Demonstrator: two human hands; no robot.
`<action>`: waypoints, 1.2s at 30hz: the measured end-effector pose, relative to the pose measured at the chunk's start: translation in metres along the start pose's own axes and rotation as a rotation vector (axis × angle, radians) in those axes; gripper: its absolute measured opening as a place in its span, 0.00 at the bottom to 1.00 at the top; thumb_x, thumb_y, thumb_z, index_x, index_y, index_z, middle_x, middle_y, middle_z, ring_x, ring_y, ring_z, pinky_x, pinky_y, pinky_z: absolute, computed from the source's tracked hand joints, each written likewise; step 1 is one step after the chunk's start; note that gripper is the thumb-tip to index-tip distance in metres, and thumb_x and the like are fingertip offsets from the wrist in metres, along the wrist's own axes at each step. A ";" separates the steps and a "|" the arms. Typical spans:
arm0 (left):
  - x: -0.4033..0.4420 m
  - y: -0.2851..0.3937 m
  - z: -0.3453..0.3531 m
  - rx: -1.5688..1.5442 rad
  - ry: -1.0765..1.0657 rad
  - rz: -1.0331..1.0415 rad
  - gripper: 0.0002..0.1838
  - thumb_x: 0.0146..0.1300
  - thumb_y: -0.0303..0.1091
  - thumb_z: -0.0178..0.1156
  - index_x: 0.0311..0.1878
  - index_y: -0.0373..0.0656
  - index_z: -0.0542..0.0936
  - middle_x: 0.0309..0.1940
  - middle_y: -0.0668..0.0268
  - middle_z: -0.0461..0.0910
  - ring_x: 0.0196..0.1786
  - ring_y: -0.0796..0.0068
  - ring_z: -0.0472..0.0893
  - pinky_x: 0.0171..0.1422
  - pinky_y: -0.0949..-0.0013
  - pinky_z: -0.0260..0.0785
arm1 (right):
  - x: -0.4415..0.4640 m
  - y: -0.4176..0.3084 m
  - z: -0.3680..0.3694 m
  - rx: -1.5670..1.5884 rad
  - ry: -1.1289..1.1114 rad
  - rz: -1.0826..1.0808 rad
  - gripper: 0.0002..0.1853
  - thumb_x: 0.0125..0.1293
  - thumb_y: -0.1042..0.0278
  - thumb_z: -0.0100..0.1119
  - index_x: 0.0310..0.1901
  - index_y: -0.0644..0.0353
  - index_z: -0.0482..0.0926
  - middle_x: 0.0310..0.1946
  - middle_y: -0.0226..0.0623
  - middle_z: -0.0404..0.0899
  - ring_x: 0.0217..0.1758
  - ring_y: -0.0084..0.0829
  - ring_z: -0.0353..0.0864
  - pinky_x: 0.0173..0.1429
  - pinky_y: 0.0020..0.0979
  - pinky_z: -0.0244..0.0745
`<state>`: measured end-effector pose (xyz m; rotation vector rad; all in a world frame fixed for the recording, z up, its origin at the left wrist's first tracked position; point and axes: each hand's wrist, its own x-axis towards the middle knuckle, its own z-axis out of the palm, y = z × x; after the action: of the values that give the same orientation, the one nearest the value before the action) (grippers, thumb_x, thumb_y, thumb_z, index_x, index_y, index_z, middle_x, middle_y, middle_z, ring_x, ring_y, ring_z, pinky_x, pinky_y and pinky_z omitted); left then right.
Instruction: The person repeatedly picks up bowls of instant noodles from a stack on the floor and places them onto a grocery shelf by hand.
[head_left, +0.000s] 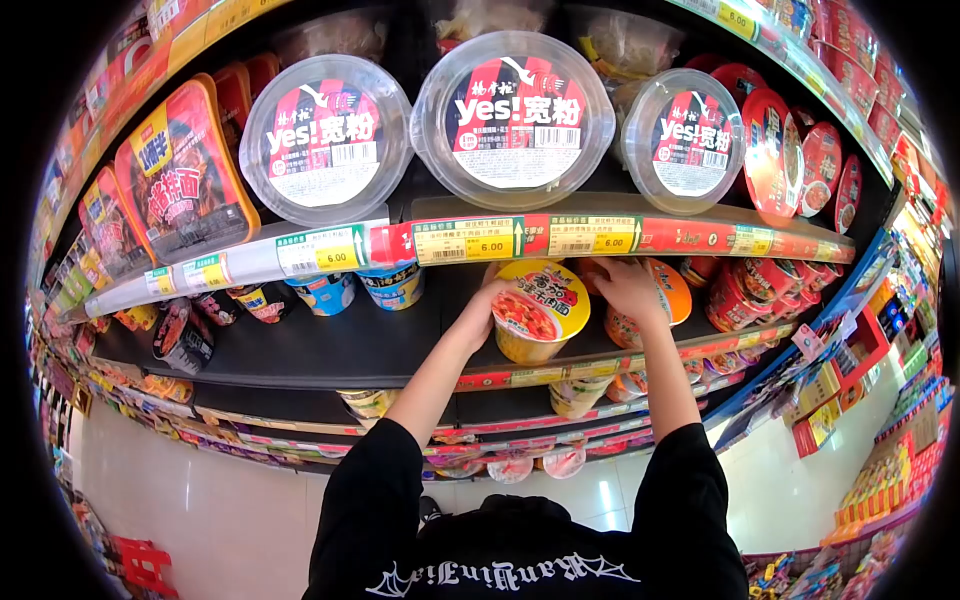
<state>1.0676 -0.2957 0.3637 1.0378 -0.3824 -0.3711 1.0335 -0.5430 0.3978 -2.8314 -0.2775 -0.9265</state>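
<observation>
A yellow instant noodle cup (530, 345) with a picture of red food on its lid stands on the middle shelf, its top tipped towards me. My left hand (488, 305) is closed around the cup's left side, fingers partly hidden behind it. My right hand (632, 288) has its fingers bent near the right rim of the same cup; its fingertips are partly hidden. Behind my right hand and wrist, an orange-lidded noodle cup (672, 290) is partly covered. Blue cups (392, 287) stand to the left of my left hand, under the upper shelf's edge.
Large clear-lidded bowls (515, 120) stand on the upper shelf, above a price-tag strip (490, 243) that juts out over my hands. Red noodle cups (738, 300) fill the right end. Dark cups (183, 340) stand at the left. Lower shelves (300, 415) and a pale floor (230, 500) lie below.
</observation>
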 end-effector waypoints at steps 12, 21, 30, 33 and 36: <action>-0.001 -0.035 0.041 -0.161 0.178 0.203 0.38 0.60 0.32 0.46 0.75 0.45 0.47 0.69 0.58 0.59 0.68 0.67 0.63 0.70 0.68 0.55 | 0.000 0.010 0.006 0.023 -0.028 0.142 0.19 0.63 0.55 0.52 0.51 0.53 0.77 0.43 0.49 0.80 0.48 0.51 0.77 0.57 0.48 0.66; -0.013 -0.054 0.063 -0.052 0.342 0.210 0.38 0.66 0.41 0.46 0.74 0.40 0.43 0.71 0.55 0.53 0.71 0.66 0.57 0.73 0.68 0.48 | -0.019 -0.033 -0.039 0.286 0.555 0.063 0.06 0.59 0.74 0.56 0.38 0.62 0.79 0.36 0.46 0.79 0.43 0.51 0.74 0.52 0.45 0.64; -0.200 -0.003 -0.004 0.302 0.221 0.188 0.28 0.71 0.37 0.50 0.70 0.38 0.57 0.65 0.51 0.64 0.70 0.63 0.62 0.71 0.64 0.55 | -0.110 -0.146 -0.049 0.873 0.133 -0.167 0.03 0.56 0.77 0.56 0.31 0.62 0.80 0.31 0.40 0.81 0.36 0.38 0.77 0.43 0.35 0.69; -0.300 -0.003 -0.027 0.414 0.277 0.070 0.24 0.70 0.36 0.51 0.66 0.38 0.63 0.60 0.54 0.71 0.63 0.64 0.72 0.67 0.65 0.63 | -0.135 -0.170 -0.035 1.042 -0.136 -0.248 0.04 0.56 0.77 0.55 0.31 0.62 0.80 0.28 0.38 0.81 0.35 0.37 0.77 0.43 0.34 0.69; -0.408 -0.005 -0.021 0.658 0.549 -0.030 0.23 0.69 0.34 0.52 0.65 0.38 0.65 0.60 0.57 0.72 0.64 0.65 0.71 0.68 0.62 0.61 | -0.158 -0.196 -0.018 1.091 -0.392 -0.268 0.05 0.56 0.76 0.55 0.30 0.63 0.81 0.28 0.38 0.82 0.33 0.36 0.77 0.42 0.34 0.68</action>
<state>0.7203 -0.0910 0.2968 1.7305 0.0207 0.0370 0.8555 -0.3768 0.3344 -1.9142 -0.8942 -0.1047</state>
